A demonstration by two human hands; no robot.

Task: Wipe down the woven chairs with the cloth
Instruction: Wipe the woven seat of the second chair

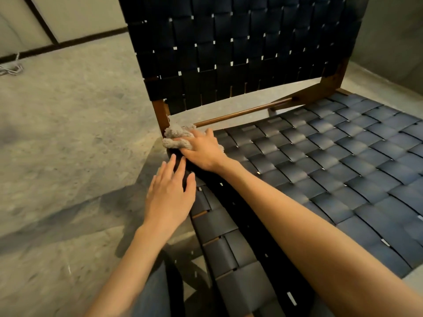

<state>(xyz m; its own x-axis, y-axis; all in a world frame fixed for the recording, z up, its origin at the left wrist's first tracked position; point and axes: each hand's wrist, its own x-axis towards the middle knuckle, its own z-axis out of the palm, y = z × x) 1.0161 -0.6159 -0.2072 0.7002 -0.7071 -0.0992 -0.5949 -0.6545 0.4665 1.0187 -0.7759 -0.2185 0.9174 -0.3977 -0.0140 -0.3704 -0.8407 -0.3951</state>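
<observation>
Our right hand (201,149) grips the grey cloth (177,138), fingers curled over the bunched fabric. We press it on the back-left corner of the woven chair (320,161) seat, against the wooden post (160,113) below the backrest. Left hand (170,193) is flat with fingers straight, resting on the seat's left edge near the right hand. The chair sits on a concrete floor (68,133).

The chair (320,156) stood upright, dark straps woven over a brown wooden frame. The fluffy grey cloth (176,139) lay bunched at the chair's rear seat corner, beside its post.
</observation>
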